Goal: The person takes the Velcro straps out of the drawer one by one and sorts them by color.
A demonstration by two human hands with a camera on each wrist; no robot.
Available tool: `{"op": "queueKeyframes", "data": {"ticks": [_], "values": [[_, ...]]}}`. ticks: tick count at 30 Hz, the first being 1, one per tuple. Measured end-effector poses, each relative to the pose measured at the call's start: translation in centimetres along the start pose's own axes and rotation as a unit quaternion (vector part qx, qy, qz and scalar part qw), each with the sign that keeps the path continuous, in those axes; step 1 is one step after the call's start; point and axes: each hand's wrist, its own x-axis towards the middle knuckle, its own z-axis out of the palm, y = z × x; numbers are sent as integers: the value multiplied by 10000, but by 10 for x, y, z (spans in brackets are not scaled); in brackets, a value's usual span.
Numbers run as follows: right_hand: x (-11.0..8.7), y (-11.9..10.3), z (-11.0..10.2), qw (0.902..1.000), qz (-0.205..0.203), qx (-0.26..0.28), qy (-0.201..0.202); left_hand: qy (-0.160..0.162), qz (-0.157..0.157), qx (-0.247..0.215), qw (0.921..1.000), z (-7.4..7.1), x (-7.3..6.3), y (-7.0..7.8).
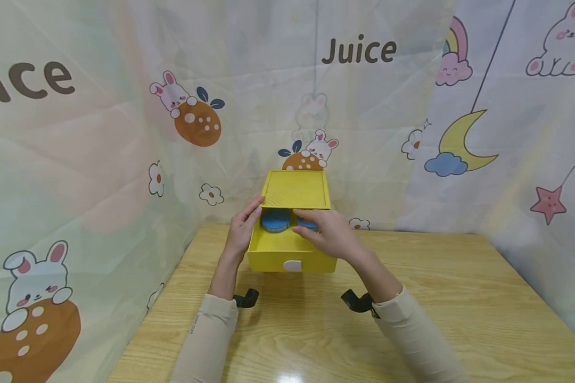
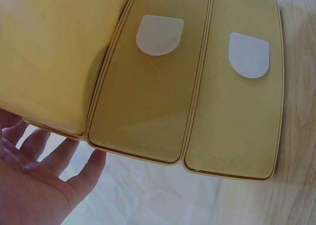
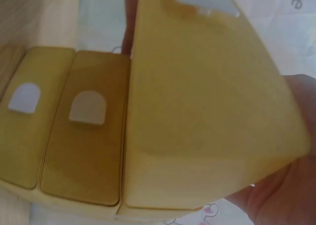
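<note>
A yellow drawer box (image 1: 295, 189) stands on the table with its top drawer (image 1: 292, 261) pulled out. Inside the drawer lies a blue round disc (image 1: 275, 221) at the left, and a second blue disc (image 1: 307, 223) sits at the right, partly hidden by my right hand (image 1: 337, 234). That hand reaches in over the drawer's right side, thumb and fingers around the second disc. My left hand (image 1: 241, 231) rests against the box's left side with fingers extended; in the left wrist view its fingertips (image 2: 96, 161) touch the side edge.
Two lower drawers, the middle one (image 2: 148, 96) and the bottom one (image 2: 232, 116), are closed and have white tab handles. The wooden table (image 1: 412, 308) extends to both sides. A printed fabric curtain (image 1: 249, 80) hangs close behind the box and along the left.
</note>
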Motion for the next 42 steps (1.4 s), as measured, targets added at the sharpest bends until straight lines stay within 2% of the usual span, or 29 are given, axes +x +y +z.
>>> {"op": "queueKeyframes", "data": {"ticks": [4, 8, 14, 18, 23, 30, 34, 42], "values": [[7, 7, -1, 9984, 286, -203, -450, -12, 49, 12, 10000, -1, 0, 2], [11, 11, -1, 9954, 447, -423, -736, -11, 50, 3, 10000, -1, 0, 3], [17, 15, 4, 9898, 357, -909, -1033, -6, -17, -10, 10000, 0, 0, 2], [22, 18, 10, 9798, 260, -1533, -1257, -21, 25, -1, 10000, 0, 1, 0], [27, 20, 17, 9680, 146, -2138, -1306, -24, 7, 14, 10000, 0, 0, -1], [29, 22, 22, 9556, 36, -2646, -1297, 39, 3, 75, 10000, 1, 0, 1], [28, 23, 23, 9559, 76, -2652, -1260, 34, 14, 72, 10000, 1, 0, 1], [26, 21, 21, 9663, 172, -2328, -1084, 1, 43, 52, 10000, 1, -1, 0]]}}
